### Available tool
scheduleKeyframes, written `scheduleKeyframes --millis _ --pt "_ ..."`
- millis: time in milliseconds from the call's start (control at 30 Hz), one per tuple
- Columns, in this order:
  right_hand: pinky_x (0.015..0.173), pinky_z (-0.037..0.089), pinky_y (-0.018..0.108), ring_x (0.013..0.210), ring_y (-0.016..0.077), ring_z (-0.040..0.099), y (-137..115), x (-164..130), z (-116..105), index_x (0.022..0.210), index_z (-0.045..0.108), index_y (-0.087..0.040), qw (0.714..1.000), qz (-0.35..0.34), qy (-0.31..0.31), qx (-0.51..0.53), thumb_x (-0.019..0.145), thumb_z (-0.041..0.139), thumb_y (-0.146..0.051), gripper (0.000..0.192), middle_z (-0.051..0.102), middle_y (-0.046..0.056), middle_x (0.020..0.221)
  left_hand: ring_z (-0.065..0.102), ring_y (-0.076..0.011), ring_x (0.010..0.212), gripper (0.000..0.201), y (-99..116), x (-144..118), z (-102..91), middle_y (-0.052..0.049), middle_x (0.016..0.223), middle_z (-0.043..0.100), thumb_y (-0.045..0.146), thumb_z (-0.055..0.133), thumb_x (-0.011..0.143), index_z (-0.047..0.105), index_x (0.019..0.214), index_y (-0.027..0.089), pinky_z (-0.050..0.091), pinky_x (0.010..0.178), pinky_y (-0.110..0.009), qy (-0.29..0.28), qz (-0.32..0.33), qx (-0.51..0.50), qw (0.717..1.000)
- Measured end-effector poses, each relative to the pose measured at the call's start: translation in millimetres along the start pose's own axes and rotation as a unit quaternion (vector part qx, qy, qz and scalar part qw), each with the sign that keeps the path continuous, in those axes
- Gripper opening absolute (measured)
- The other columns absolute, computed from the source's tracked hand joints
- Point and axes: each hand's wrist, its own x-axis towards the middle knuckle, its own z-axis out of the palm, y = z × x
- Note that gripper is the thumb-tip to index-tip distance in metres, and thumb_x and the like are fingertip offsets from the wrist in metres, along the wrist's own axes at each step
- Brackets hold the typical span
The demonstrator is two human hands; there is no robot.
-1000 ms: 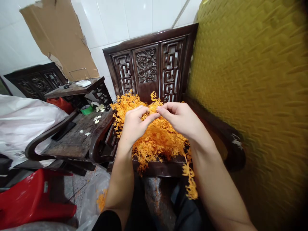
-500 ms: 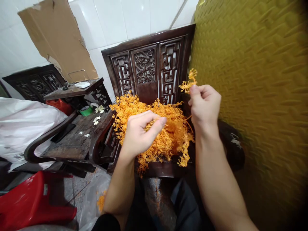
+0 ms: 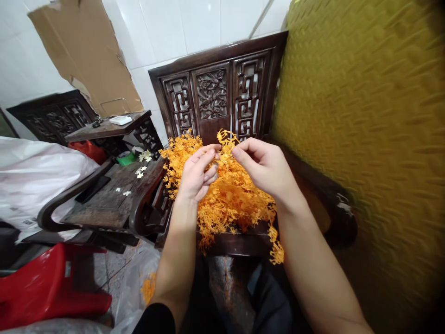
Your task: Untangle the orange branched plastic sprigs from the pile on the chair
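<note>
A large heap of orange artificial flower sprigs (image 3: pixel 229 204) covers the seat of a carved dark wooden chair (image 3: pixel 212 95). Over the heap, my right hand (image 3: pixel 266 167) pinches one orange sprig (image 3: pixel 225 144) between thumb and forefinger. Close on its left is my left hand (image 3: pixel 199 174), with thumb and forefinger brought together and the other fingers curled; whatever is between them is too small to make out. A loose orange strand (image 3: pixel 276 246) hangs over the seat's front edge, beside my right forearm.
A wooden armchair (image 3: pixel 100 206) at left carries green tape (image 3: pixel 127 158) and small pale flower pieces (image 3: pixel 140 172). Below are a red plastic stool (image 3: pixel 55 283) and a clear bag (image 3: pixel 134 283) with orange bits. A yellow textured panel (image 3: pixel 361 102) stands close on the right.
My right hand has come left and down with the sprig, from beside the yellow panel to over the heap. My left hand has risen slightly, and the hands are closer together.
</note>
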Motion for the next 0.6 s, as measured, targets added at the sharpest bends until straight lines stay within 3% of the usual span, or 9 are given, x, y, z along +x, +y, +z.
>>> scheduleKeyframes --millis 133,200,267,333,400,467,600 --pt "0.059 0.033 0.029 0.062 0.011 0.041 0 0 1 0.08 0.064 -0.018 1.0 -0.011 -0.007 -0.022 0.1 0.063 -0.041 0.03 0.054 -0.001 0.069 0.023 0.001 0.041 0.044 1 1 -6.5 0.008 0.067 0.046 0.056 0.087 0.08 0.068 0.088 0.017 0.013 0.037 -0.017 0.01 0.023 0.016 1.0" --pt "0.06 0.034 0.029 0.062 0.0113 0.043 -1 0 1 0.08 0.064 -0.018 0.999 -0.017 -0.019 -0.04 0.101 0.062 -0.039 0.029 0.055 -0.001 0.069 0.024 -0.0006 0.042 0.054 2 -1 -9.3 0.008 0.064 0.045 0.067 0.085 0.076 0.073 0.096 0.018 0.015 0.037 -0.019 0.012 0.045 0.047 0.998" --pt "0.061 0.034 0.029 0.063 0.0114 0.045 -2 0 1 0.079 0.063 -0.018 0.997 -0.024 -0.039 -0.054 0.101 0.062 -0.037 0.028 0.056 -0.001 0.068 0.037 -0.0032 0.046 0.064 4 -5 -10.3 0.003 0.07 0.059 0.069 0.087 0.072 0.077 0.112 0.02 0.027 0.041 -0.019 -0.002 0.074 0.11 0.991" --pt "0.061 0.035 0.029 0.063 0.0113 0.046 -3 0 1 0.079 0.063 -0.018 0.997 -0.033 -0.058 -0.05 0.101 0.061 -0.035 0.028 0.057 -0.001 0.069 0.06 -0.0094 0.066 0.067 8 -10 -8.7 -0.004 0.094 0.075 0.059 0.093 0.069 0.077 0.122 0.022 0.047 0.057 -0.022 -0.023 0.109 0.198 0.974" --pt "0.062 0.035 0.029 0.063 0.011 0.046 -2 0 1 0.079 0.063 -0.018 0.996 -0.042 -0.072 -0.029 0.102 0.059 -0.033 0.028 0.057 -0.001 0.069 0.07 -0.0179 0.096 0.06 12 -14 -5.7 -0.007 0.115 0.078 0.049 0.096 0.07 0.079 0.121 0.023 0.056 0.084 -0.029 -0.031 0.143 0.272 0.951" --pt "0.062 0.035 0.029 0.064 0.0109 0.045 -2 -1 1 0.08 0.063 -0.018 0.995 -0.039 -0.086 -0.005 0.102 0.06 -0.035 0.029 0.055 -0.002 0.069 0.071 -0.0216 0.107 0.045 14 -16 -3.2 -0.007 0.116 0.079 0.045 0.092 0.076 0.081 0.113 0.021 0.055 0.099 -0.036 -0.025 0.162 0.304 0.938" --pt "0.061 0.033 0.029 0.065 0.0115 0.043 -1 -2 0 0.08 0.062 -0.018 0.995 -0.015 -0.096 0.024 0.101 0.063 -0.049 0.037 0.052 -0.002 0.07 0.068 -0.0184 0.088 0.032 15 -15 -3.7 -0.003 0.091 0.076 0.048 0.09 0.079 0.077 0.088 0.019 0.054 0.088 -0.033 0.026 0.189 0.344 0.919"
